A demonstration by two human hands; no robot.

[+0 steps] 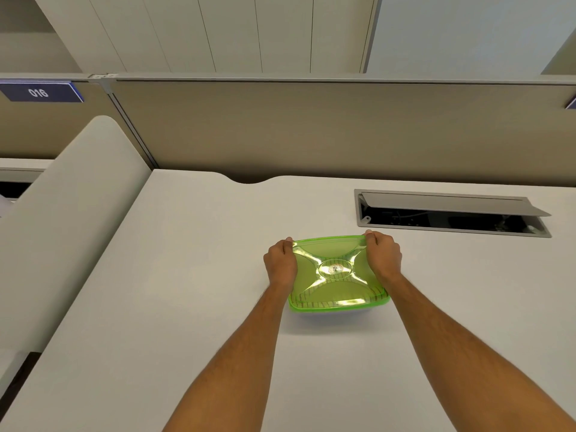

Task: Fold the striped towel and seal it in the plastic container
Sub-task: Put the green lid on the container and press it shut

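Observation:
A translucent green lid (338, 277) lies on top of the plastic container (335, 310), which stands on the white desk in front of me. Dark stripes of the striped towel (314, 304) show through the lid along its near edge. My left hand (280, 261) grips the lid's far left corner with curled fingers. My right hand (384, 254) grips the far right corner the same way, thumb on the far rim. Only a pale sliver of the container's body shows below the lid.
The white desk (193, 275) stretches all around the container. An open cable hatch (452, 213) with its grey flap raised sits just behind and right of my right hand. A beige partition (311, 129) closes the far edge; a rounded divider (71, 219) stands on the left.

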